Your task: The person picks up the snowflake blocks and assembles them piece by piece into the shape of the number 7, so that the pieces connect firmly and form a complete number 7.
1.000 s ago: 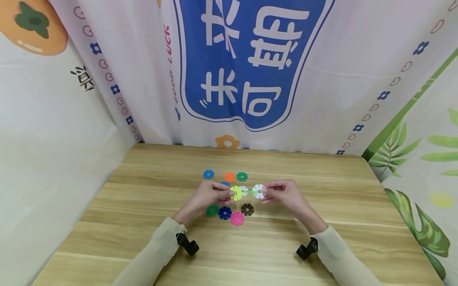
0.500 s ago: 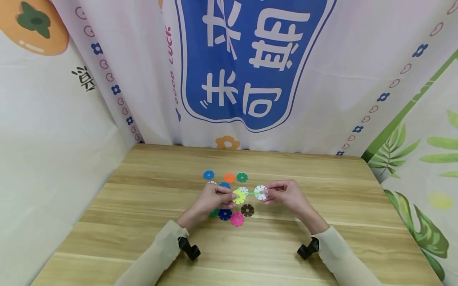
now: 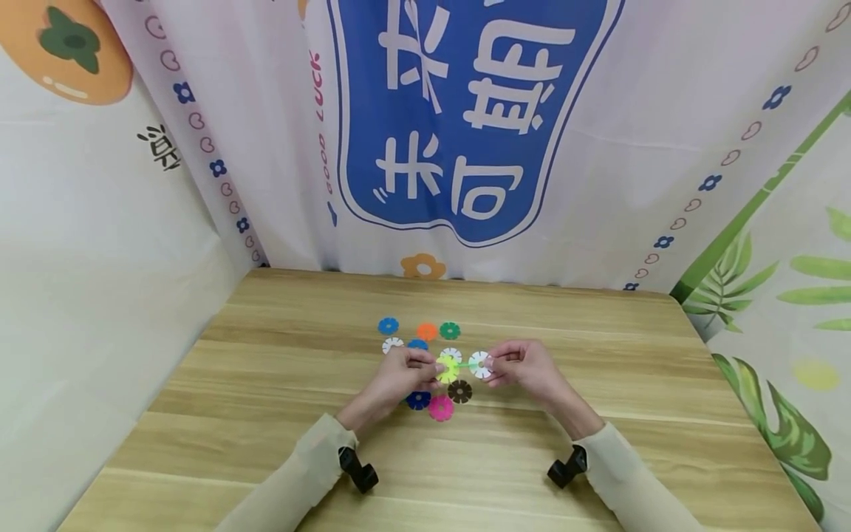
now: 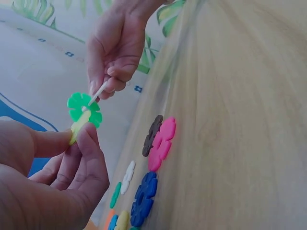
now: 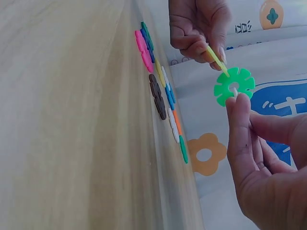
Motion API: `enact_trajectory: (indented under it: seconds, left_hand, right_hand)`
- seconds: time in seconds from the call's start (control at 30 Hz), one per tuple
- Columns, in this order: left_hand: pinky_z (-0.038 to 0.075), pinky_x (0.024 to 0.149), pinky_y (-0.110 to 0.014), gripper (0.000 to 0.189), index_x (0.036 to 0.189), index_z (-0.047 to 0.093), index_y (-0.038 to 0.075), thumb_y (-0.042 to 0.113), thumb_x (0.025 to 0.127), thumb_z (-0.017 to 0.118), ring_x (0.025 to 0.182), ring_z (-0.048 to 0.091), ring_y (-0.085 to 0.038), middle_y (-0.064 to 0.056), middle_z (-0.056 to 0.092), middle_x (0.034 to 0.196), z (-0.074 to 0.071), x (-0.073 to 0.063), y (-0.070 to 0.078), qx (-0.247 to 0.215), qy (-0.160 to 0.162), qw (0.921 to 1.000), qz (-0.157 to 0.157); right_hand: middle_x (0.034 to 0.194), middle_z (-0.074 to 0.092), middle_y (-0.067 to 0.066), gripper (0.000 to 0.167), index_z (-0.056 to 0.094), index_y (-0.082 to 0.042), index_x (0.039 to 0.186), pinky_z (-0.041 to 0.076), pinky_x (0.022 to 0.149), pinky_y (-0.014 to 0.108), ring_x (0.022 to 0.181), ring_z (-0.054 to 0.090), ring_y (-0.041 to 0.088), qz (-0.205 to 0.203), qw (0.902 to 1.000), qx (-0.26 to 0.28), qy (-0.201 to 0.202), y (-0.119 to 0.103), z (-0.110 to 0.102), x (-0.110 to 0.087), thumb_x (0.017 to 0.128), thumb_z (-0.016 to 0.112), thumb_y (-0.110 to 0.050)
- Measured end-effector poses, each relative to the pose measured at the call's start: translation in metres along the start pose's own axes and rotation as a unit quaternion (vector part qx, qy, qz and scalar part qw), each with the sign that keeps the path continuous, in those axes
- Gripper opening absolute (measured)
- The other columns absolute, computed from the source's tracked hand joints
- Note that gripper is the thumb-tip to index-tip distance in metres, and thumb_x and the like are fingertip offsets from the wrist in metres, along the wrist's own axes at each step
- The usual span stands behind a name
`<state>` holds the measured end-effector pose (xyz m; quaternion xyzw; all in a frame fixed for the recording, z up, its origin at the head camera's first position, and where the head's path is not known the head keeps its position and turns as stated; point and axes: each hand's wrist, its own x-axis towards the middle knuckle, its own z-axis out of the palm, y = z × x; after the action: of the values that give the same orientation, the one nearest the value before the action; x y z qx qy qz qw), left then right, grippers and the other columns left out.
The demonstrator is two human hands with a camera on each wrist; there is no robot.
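My left hand pinches a yellow notched plastic disc between thumb and fingers. A white notched disc is pinched by my right hand. Between them, a green notched disc stands edge-on to the head view. In both wrist views the yellow and white discs meet the green one on opposite sides, roughly at right angles to it. All three are held above the table. How deep the notches are engaged is hard to tell.
Several loose notched discs lie flat on the wooden table, among them a brown one, a pink one, a dark blue one and an orange one. A printed curtain hangs behind the table.
My left hand has moved slightly right and nearer with the yellow disc, uncovering a white disc on the table. The right hand has come slightly nearer, still holding its white disc.
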<state>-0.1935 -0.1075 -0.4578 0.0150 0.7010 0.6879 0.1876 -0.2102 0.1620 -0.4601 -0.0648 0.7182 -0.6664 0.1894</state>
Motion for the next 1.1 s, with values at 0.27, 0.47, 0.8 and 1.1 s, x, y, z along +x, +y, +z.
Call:
enact_trajectory:
  seconds: [0.27, 0.47, 0.8, 1.1]
  left_hand:
    - [0.067, 0.088, -0.044, 0.010, 0.105, 0.066, -0.008, 0.000, 0.099, 0.068, 0.077, 0.078, -0.019, -0.009, 0.072, 0.090, -0.002, 0.002, -0.001, 0.023, -0.002, 0.9997, 0.006]
    - [0.068, 0.083, -0.040, 0.011, 0.106, 0.065, -0.010, 0.000, 0.101, 0.066, 0.073, 0.078, -0.018, -0.010, 0.069, 0.088, -0.002, 0.001, -0.001, 0.013, -0.018, 0.9997, -0.005]
    - [0.068, 0.079, -0.036, 0.011, 0.106, 0.064, -0.010, -0.002, 0.100, 0.065, 0.071, 0.078, -0.018, -0.012, 0.068, 0.092, -0.001, 0.000, 0.000, 0.003, -0.003, 1.0000, 0.000]
    - [0.068, 0.077, -0.033, 0.011, 0.106, 0.063, -0.011, -0.002, 0.100, 0.066, 0.071, 0.078, -0.018, -0.010, 0.069, 0.091, 0.004, 0.000, -0.004, -0.019, 0.002, 0.9998, -0.001]
  right_hand:
    - [0.097, 0.077, 0.013, 0.020, 0.067, 0.011, 0.112, 0.067, 0.085, 0.047, 0.084, 0.078, 0.031, 0.009, 0.9999, -0.005, 0.012, 0.004, 0.008, 0.004, 0.095, 0.071, 0.002]
    - [0.096, 0.074, 0.012, 0.020, 0.065, 0.011, 0.112, 0.067, 0.085, 0.045, 0.080, 0.077, 0.027, 0.019, 0.9998, 0.009, 0.008, 0.007, 0.012, 0.003, 0.094, 0.069, 0.005]
    - [0.095, 0.074, 0.012, 0.022, 0.064, 0.011, 0.114, 0.066, 0.086, 0.046, 0.079, 0.077, 0.027, 0.016, 0.9993, 0.028, 0.015, 0.004, 0.016, 0.000, 0.092, 0.069, 0.006]
    - [0.097, 0.074, 0.012, 0.023, 0.064, 0.012, 0.114, 0.067, 0.087, 0.049, 0.080, 0.077, 0.029, 0.001, 0.9999, 0.014, 0.006, 0.002, 0.012, -0.002, 0.093, 0.068, 0.006]
